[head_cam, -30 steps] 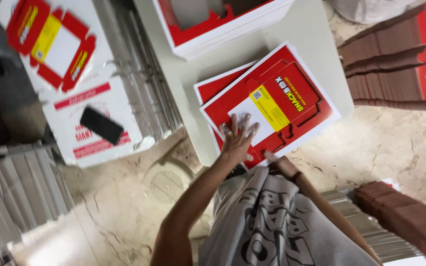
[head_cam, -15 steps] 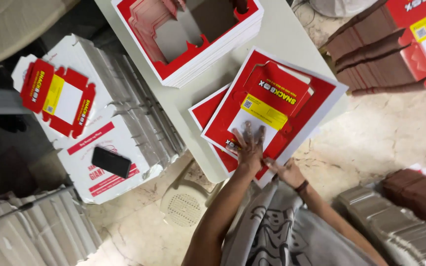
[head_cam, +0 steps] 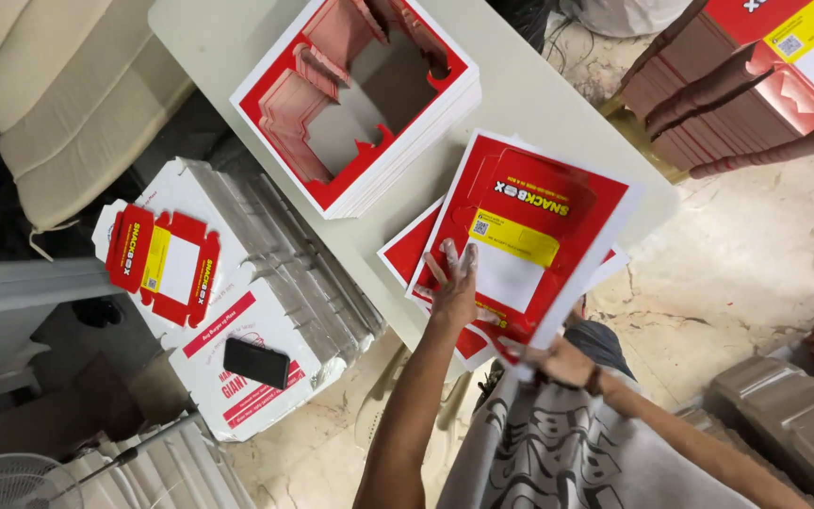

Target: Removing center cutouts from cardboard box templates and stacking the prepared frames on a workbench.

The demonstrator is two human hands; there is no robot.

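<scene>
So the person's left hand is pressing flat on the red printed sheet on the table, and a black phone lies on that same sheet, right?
Not quite. The head view shows the left hand flat on the red sheet on the table, but the phone lies on a white carton beside the table, not on that sheet.

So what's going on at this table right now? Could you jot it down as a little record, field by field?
Setting: pale table over a stone floor
Left hand: fingers spread flat on the top red printed card sheet
Right hand: gripping that sheet's near edge
Under it: more red sheets, fanned out
Far side of table: stack of punched-out red frames
Left of table: white cartons with a flat red box blank and a black phone lying on top
Upper right: piles of folded red blanks
</scene>
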